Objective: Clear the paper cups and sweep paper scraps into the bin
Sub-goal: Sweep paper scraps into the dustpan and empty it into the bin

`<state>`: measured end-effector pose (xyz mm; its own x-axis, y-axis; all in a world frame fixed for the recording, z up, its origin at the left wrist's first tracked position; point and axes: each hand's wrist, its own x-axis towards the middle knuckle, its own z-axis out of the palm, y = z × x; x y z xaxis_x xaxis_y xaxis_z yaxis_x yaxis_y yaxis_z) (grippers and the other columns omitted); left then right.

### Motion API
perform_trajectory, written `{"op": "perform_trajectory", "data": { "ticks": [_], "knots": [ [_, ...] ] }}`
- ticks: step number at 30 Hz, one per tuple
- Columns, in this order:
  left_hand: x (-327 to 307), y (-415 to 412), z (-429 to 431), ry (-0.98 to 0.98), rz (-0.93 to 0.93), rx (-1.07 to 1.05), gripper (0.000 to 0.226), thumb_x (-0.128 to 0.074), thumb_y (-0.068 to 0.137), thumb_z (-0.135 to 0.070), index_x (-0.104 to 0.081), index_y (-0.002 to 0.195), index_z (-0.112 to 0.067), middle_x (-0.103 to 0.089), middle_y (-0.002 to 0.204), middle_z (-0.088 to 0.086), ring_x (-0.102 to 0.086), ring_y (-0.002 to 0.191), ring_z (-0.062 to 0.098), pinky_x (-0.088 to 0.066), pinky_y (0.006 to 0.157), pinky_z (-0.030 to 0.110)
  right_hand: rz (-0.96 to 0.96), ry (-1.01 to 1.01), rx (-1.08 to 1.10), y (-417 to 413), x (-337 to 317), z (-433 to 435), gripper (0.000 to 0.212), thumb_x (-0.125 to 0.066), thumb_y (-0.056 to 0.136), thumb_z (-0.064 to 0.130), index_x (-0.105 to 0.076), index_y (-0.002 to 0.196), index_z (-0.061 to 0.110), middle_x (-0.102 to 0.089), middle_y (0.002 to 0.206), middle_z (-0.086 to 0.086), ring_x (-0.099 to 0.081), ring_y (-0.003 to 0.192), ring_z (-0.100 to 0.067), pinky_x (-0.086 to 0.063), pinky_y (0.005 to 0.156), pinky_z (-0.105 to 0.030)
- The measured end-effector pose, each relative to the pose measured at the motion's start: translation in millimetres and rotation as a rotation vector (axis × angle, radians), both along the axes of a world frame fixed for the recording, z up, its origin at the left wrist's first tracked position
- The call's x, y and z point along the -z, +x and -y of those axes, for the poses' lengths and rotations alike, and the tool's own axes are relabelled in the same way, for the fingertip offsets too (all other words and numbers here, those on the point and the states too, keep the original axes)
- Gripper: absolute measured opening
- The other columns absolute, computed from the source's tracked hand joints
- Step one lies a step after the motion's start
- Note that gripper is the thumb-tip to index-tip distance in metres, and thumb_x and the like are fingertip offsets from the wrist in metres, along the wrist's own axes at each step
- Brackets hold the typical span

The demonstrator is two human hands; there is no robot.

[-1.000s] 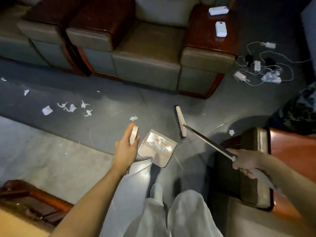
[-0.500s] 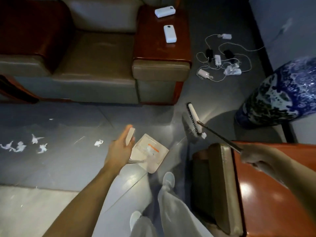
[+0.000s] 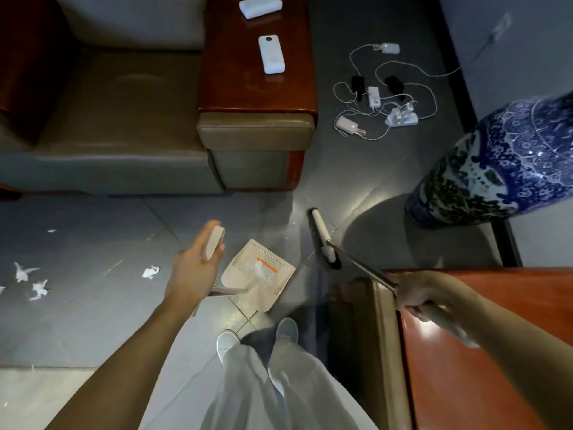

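Your left hand wraps the grip of the long-handled beige plastic dustpan, whose pan sits on the grey tiled floor just right of that hand. Your right hand grips the metal pole of the white-headed broom above the red-brown wooden bench edge. Open floor spreads left of your left hand, where torn white paper scraps lie. The pan shows an orange label; whether scraps lie inside cannot be told.

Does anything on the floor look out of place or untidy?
Yes. Torn paper scraps lie scattered on the floor left of the dustpan, and a tangle of chargers and cables lies beside the armchair.
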<state>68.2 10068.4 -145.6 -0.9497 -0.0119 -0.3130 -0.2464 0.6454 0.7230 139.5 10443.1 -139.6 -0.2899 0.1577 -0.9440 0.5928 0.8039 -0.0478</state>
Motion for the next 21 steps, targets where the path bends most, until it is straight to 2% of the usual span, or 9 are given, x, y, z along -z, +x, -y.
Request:
{"op": "perform_trajectory", "data": {
  "ticks": [3, 6, 8, 10, 11, 15, 17, 19, 21],
  "knots": [
    [2, -4, 5, -0.027, 0.02, 0.025, 0.04, -0.048, 0.098, -0.037, -0.035, 0.134, -0.05, -0.053, 0.109, -0.004, -0.056, 0.086, 0.016, -0.048, 0.068, 0.026, 0.046, -0.005, -0.076, -9, -11, 11, 0.077, -0.055, 0.085, -0.001, -0.025, 0.15, 0.026, -0.06, 0.078, -0.008, -0.056, 0.045, -0.01, -0.045, 0.041, -0.022],
    [1, -1, 9, -0.034, 0.038, 0.037, 0.041, -0.049, 0.097, -0.038, -0.034, 0.132, -0.052, -0.054, 0.108, -0.004, -0.056, 0.081, 0.012, -0.048, 0.06, 0.022, 0.071, -0.063, -0.04, -20, -18, 25, 0.083, -0.054, 0.085, 0.0, -0.016, 0.151, 0.033, -0.062, 0.06, -0.007, -0.051, 0.037, -0.01, -0.044, 0.041, -0.024],
    [-1, 6, 16, -0.023, 0.052, 0.021, 0.042, -0.05, 0.096, -0.039, -0.033, 0.132, -0.053, -0.053, 0.107, -0.005, -0.055, 0.079, 0.012, -0.048, 0.061, 0.024, 0.039, -0.048, -0.01, -24, -21, 33, 0.085, -0.054, 0.085, 0.0, -0.016, 0.151, 0.039, -0.064, 0.07, -0.008, -0.05, 0.036, -0.009, -0.042, 0.039, -0.022],
    [-4, 11, 25, -0.01, 0.028, -0.014, 0.039, -0.05, 0.096, -0.039, -0.034, 0.127, -0.057, -0.053, 0.104, -0.005, -0.054, 0.075, 0.009, -0.047, 0.064, 0.027, -0.012, 0.002, -0.086, -28, -21, 39, 0.086, -0.055, 0.086, 0.001, -0.014, 0.15, 0.042, -0.063, 0.09, -0.011, -0.053, 0.044, -0.01, -0.041, 0.04, -0.02],
    [-4, 13, 30, -0.001, 0.02, -0.039, 0.039, -0.05, 0.096, -0.038, -0.032, 0.124, -0.059, -0.054, 0.103, -0.004, -0.053, 0.074, 0.007, -0.047, 0.064, 0.027, -0.037, 0.027, -0.135, -31, -22, 42, 0.086, -0.054, 0.087, 0.002, -0.013, 0.151, 0.042, -0.062, 0.093, -0.01, -0.054, 0.049, -0.011, -0.041, 0.039, -0.018],
    [-1, 24, 50, -0.03, 0.033, -0.109, 0.042, -0.05, 0.096, -0.039, -0.029, 0.125, -0.061, -0.057, 0.096, -0.004, -0.057, 0.07, 0.01, -0.046, 0.051, 0.016, -0.188, 0.165, -0.399, -51, -26, 53, 0.076, -0.048, 0.093, 0.008, -0.009, 0.152, 0.036, -0.057, 0.082, -0.002, -0.054, 0.055, -0.008, -0.036, 0.037, -0.015],
    [1, 29, 57, -0.017, 0.035, -0.108, 0.04, -0.05, 0.097, -0.04, -0.03, 0.118, -0.068, -0.059, 0.098, -0.005, -0.059, 0.072, 0.01, -0.042, 0.046, 0.008, -0.306, 0.241, -0.523, -62, -20, 57, 0.066, -0.041, 0.097, 0.012, -0.012, 0.153, 0.031, -0.053, 0.078, 0.002, -0.053, 0.058, -0.005, -0.034, 0.04, -0.016],
    [3, 30, 63, -0.01, 0.023, -0.128, 0.042, -0.049, 0.097, -0.041, -0.029, 0.108, -0.076, -0.058, 0.1, -0.008, -0.059, 0.075, 0.009, -0.04, 0.046, 0.006, -0.342, 0.243, -0.549, -72, -5, 66, 0.061, -0.037, 0.098, 0.012, -0.015, 0.154, 0.027, -0.05, 0.079, 0.002, -0.054, 0.061, -0.005, -0.034, 0.043, -0.016],
    [5, 30, 67, -0.015, 0.008, -0.153, 0.047, -0.049, 0.097, -0.042, -0.024, 0.101, -0.082, -0.057, 0.102, -0.011, -0.059, 0.078, 0.009, -0.039, 0.048, 0.004, -0.277, 0.214, -0.498, -74, 15, 82, 0.056, -0.038, 0.099, 0.013, -0.022, 0.152, 0.022, -0.052, 0.08, 0.0, -0.055, 0.063, -0.007, -0.038, 0.045, -0.017]
  ]
}}
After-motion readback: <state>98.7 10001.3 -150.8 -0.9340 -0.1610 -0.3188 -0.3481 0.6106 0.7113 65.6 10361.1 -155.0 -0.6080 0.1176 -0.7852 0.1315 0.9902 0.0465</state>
